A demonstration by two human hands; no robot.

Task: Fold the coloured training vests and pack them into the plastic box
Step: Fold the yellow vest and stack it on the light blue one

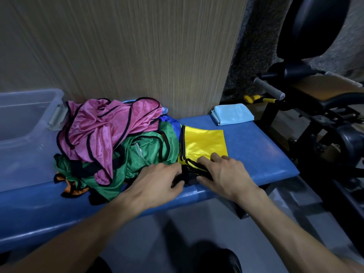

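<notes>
A yellow vest point(204, 143) with black trim lies partly folded on the blue padded bench point(262, 152). My right hand point(222, 172) grips its near black-edged end, fingers on the fabric and thumb under the fold. My left hand point(157, 182) pinches the same dark end from the left. To the left is a loose heap: a pink vest point(102, 131) on top, a green vest point(141, 154) under it, orange point(72, 189) and blue point(171, 123) ones peeking out. A folded light blue vest point(232, 114) sits at the far right. The clear plastic box point(23, 123) stands at the left.
A wood-grain panel point(137, 46) rises right behind the bench. Black gym machinery point(325, 115) with a grey handle and yellow grips crowds the right side. Grey floor lies below the bench's near edge.
</notes>
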